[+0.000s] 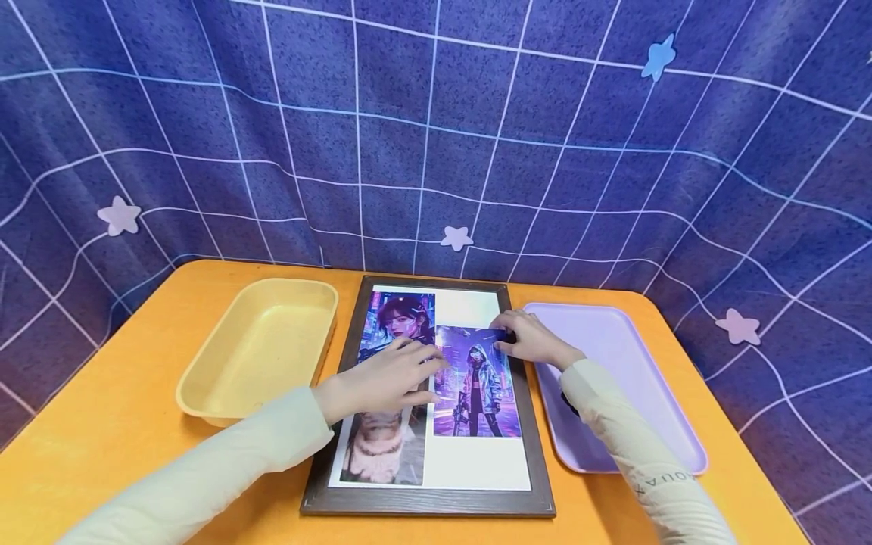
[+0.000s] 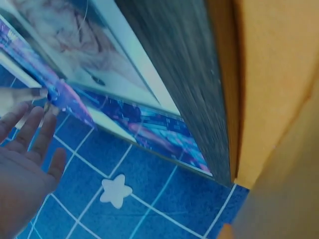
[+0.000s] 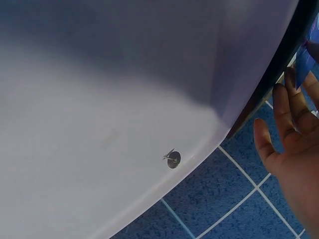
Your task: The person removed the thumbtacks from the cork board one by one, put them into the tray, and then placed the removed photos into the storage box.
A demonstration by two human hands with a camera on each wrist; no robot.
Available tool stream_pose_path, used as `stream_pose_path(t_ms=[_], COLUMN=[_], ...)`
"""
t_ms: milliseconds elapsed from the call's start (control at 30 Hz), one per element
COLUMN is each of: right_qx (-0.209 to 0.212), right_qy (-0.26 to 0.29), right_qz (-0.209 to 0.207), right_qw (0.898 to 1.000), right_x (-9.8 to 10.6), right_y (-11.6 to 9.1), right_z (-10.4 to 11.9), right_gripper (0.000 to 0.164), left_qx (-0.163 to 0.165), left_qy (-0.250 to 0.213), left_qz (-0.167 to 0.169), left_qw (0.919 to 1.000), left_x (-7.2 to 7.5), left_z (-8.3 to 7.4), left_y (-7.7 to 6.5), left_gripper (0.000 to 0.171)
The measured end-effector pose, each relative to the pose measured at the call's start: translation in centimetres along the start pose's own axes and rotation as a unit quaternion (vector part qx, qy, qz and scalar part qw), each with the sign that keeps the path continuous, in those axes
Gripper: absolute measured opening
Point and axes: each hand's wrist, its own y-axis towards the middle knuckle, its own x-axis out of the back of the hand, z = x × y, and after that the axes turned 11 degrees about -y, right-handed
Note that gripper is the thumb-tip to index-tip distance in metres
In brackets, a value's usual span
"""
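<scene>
A purple picture card [image 1: 477, 393] of a hooded figure lies over the right half of a dark-framed board [image 1: 429, 501] with a white face. My right hand [image 1: 531, 338] pinches its upper right corner, which shows between thumb and fingers in the right wrist view. My left hand [image 1: 388, 375] hovers around the card's left edge, fingers spread and fairly straight in the left wrist view. Beneath that hand, a portrait picture [image 1: 405, 314] fills the board's upper left, and a greyish picture with pale fur [image 1: 381, 454] fills the lower left, partly covered by the hand.
A deep yellow tray [image 1: 262, 348] stands left of the board. To the right is a shallow lilac tray [image 1: 613, 356], holding a small round metal piece with thin prongs [image 3: 173, 159]. Behind the orange table [image 1: 102, 424] hangs a blue gridded cloth [image 1: 409, 151] with stars.
</scene>
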Motion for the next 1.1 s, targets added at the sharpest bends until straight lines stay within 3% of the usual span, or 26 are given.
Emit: stream_pose_path(t_ms=[500, 800, 1100], right_qx=[0.002, 0.008, 0.014], right_qy=[-0.005, -0.004, -0.008], right_qz=[0.002, -0.006, -0.009], right_qw=[1.000, 1.000, 1.000], right_x=[0.2, 0.3, 0.4], right_y=[-0.2, -0.3, -0.3], right_z=[-0.1, -0.1, 0.0], right_gripper=[0.027, 0.026, 0.025], left_qx=[0.024, 0.033, 0.105], left_qy=[-0.029, -0.019, -0.033], left_qz=[-0.073, -0.121, -0.121], left_qw=[0.9966, 0.9919, 0.9865], left_x=[3.1, 5.0, 6.3], left_z=[1.4, 2.9, 5.6], left_y=[-3.1, -4.6, -6.7], left_gripper=[0.050, 0.051, 0.052])
